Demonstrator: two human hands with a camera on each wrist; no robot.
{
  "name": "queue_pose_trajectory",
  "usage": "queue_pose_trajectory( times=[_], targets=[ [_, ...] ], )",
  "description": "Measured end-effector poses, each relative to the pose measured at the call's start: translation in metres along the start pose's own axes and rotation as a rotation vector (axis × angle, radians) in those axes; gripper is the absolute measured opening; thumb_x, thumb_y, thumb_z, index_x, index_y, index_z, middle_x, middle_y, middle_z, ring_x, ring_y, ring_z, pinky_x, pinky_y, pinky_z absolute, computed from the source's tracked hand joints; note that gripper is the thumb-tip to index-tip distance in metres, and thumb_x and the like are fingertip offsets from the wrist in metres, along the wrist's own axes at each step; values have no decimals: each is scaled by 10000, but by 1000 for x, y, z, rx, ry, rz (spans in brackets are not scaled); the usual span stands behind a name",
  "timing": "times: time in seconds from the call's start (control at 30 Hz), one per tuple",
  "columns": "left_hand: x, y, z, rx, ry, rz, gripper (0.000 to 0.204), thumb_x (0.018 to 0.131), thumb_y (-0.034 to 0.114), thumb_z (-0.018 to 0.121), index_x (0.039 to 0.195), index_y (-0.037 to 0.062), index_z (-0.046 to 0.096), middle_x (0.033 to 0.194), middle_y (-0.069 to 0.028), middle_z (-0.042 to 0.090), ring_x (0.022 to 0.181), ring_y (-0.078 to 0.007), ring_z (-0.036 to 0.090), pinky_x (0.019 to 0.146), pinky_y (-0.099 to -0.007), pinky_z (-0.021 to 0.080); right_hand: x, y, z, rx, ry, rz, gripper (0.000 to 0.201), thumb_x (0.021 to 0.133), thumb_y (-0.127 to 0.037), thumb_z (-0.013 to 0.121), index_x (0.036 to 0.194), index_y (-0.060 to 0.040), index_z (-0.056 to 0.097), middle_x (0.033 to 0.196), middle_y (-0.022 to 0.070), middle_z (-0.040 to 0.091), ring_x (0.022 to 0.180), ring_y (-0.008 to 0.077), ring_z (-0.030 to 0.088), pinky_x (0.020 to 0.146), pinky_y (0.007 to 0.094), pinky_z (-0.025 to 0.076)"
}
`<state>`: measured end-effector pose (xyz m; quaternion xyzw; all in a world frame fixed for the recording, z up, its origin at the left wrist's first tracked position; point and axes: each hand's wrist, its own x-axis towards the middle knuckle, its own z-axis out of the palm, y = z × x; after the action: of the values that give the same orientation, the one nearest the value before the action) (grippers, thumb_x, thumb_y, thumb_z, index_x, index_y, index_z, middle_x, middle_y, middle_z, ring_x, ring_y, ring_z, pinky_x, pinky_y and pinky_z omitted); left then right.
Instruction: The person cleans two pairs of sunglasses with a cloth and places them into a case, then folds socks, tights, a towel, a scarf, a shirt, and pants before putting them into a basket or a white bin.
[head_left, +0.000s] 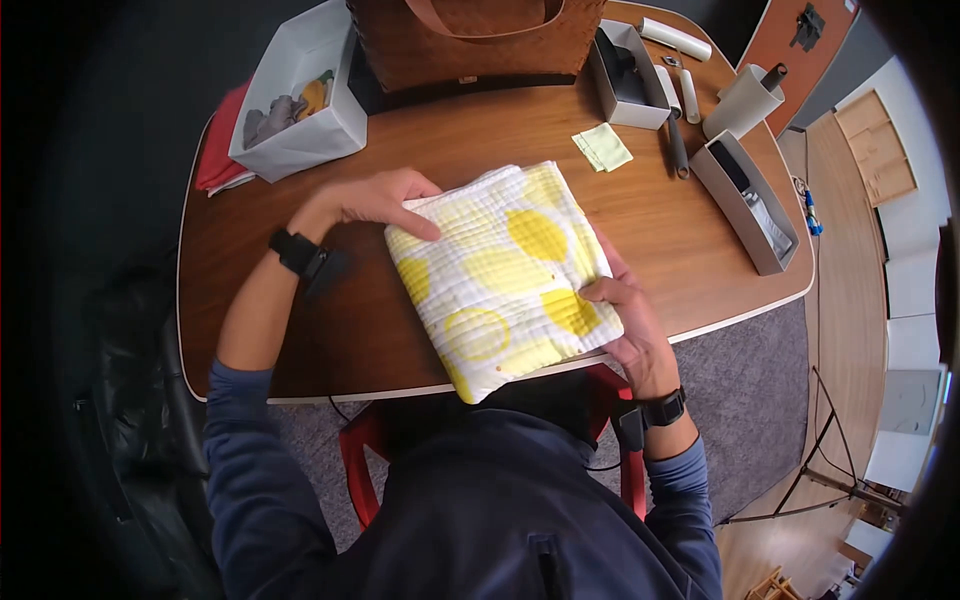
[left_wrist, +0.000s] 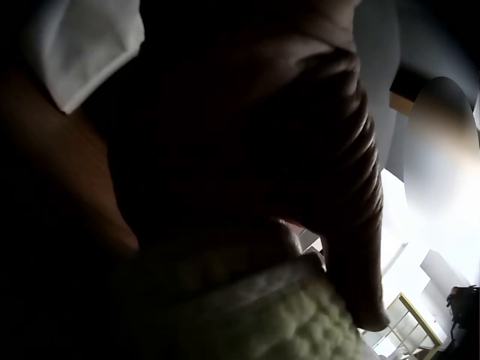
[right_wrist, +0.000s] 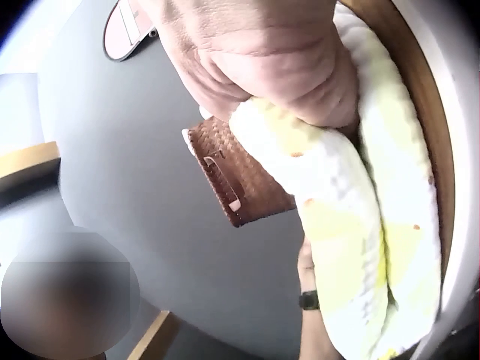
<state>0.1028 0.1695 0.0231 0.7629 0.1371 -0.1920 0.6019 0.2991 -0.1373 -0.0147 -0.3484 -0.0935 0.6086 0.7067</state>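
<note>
A folded muslin cloth (head_left: 500, 275), white with yellow lemon prints, is held over the table's front edge. My left hand (head_left: 385, 200) grips its far left corner, thumb lying on the upper face. Dark in the left wrist view, that same hand (left_wrist: 247, 142) has the crinkled cloth (left_wrist: 285, 322) at its fingers. At the cloth's right side, my right hand (head_left: 635, 315) pinches the edge with the thumb on top and the other fingers mostly hidden beneath. The right wrist view shows thick folded layers of cloth (right_wrist: 341, 217) hanging from the right hand (right_wrist: 262, 60).
A brown woven bag (head_left: 480, 50) stands at the back of the table (head_left: 320, 340). Left of it is a white bin (head_left: 310, 140) with fabric items inside. Rightward are a small folded green cloth (head_left: 602, 147), a grey box (head_left: 630, 100), a narrow tray (head_left: 745, 215) and a white cup (head_left: 740, 105).
</note>
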Motion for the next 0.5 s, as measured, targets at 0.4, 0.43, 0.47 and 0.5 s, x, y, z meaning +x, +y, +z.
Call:
queue_pose_trajectory(
  times=[0.4, 0.43, 0.47, 0.5],
  targets=[
    [5, -21, 48, -8, 546, 167, 421, 995, 408, 692, 991, -12, 715, 867, -92, 728, 815, -182, 670, 743, -348, 510, -48, -27, 36, -1610, 148, -412, 464, 835, 92, 571, 1276, -18, 667, 1276, 231, 625, 984, 389, 682, 841, 400, 548],
    [0, -16, 42, -195, 524, 134, 415, 1000, 403, 687, 1003, -11, 716, 878, -93, 729, 838, -180, 678, 752, -348, 512, -48, -26, 36, -1574, 136, -401, 461, 842, 88, 575, 1284, -12, 661, 1281, 229, 626, 988, 385, 683, 838, 397, 545],
    [-6, -12, 38, -380, 504, 105, 409, 1006, 397, 682, 1014, -11, 716, 888, -95, 729, 860, -178, 686, 761, -349, 514, -49, -22, 36, -1538, 172, -427, 449, 851, 83, 577, 1284, -7, 658, 1274, 230, 627, 980, 380, 680, 831, 398, 542],
    [-8, -15, 37, -314, 501, 162, 379, 1005, 364, 685, 1030, -13, 712, 905, -89, 733, 873, -173, 685, 776, -341, 515, -50, -16, 35, -1498, 207, -454, 438, 861, 77, 579, 1285, -1, 655, 1266, 230, 628, 971, 375, 678, 824, 400, 538]
  ],
)
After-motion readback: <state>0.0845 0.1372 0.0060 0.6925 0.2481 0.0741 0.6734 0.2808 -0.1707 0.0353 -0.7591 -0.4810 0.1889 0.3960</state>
